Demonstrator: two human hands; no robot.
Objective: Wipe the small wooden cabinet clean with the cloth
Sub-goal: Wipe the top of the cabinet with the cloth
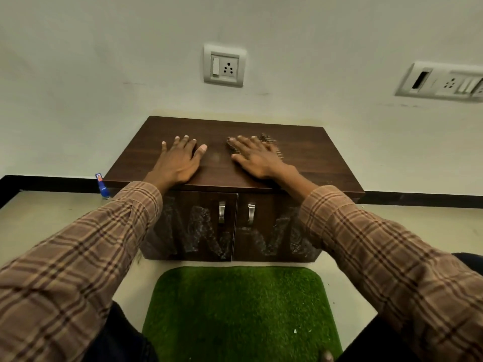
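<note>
A small dark wooden cabinet stands against the wall, with two doors and two metal handles on its front. My left hand lies flat on the left half of the top, fingers straight and spread. My right hand presses flat on a dark brownish cloth on the middle of the top. Most of the cloth is hidden under the hand; only its edges show. White smears mark both door fronts.
A green grass-like mat lies on the floor before the cabinet. A small blue bottle stands at the cabinet's left side by the skirting. Two socket plates sit on the wall above.
</note>
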